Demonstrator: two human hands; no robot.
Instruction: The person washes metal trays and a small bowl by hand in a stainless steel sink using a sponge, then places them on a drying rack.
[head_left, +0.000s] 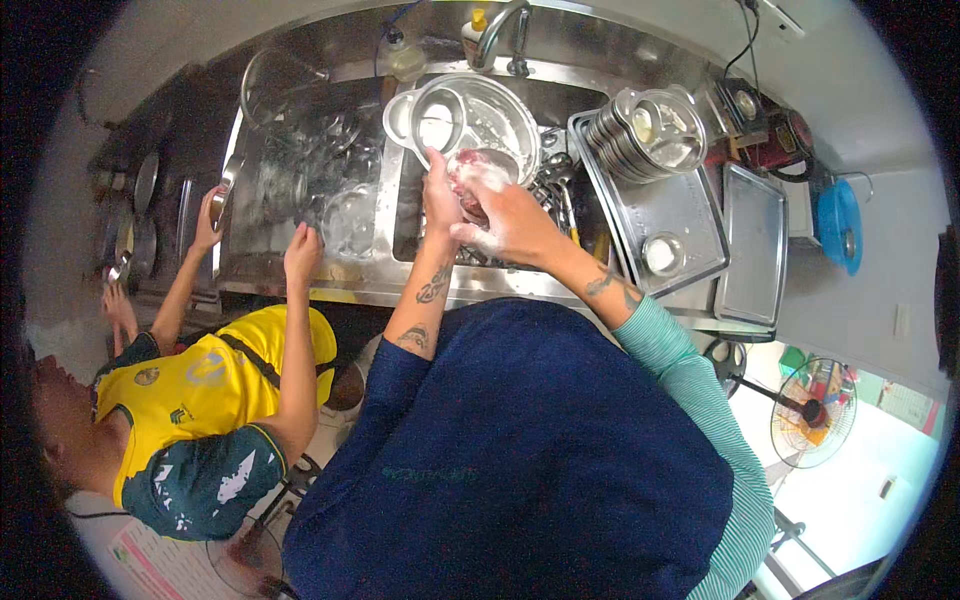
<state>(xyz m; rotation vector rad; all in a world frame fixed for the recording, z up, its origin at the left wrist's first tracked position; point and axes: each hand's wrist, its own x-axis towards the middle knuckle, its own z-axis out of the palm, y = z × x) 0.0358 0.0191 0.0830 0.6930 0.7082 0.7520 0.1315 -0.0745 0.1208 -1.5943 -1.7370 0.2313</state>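
Note:
Over the right sink basin, my left hand grips a small round metal bowl from its left side. My right hand presses a reddish, foam-covered scrubbing pad against the bowl; soap suds cover its fingers. The fingers hide part of both the pad and the bowl. Just beyond them lies a large round metal pan. Two smaller round metal bowls, one in front and one at the left, overlap the pan's left side. Spoons and other cutlery lie to its right.
A co-worker in a yellow jersey stands at left, holding a metal dish near the water-filled left basin. Stacked metal trays bear a pile of divided metal plates at right. A faucet rises behind.

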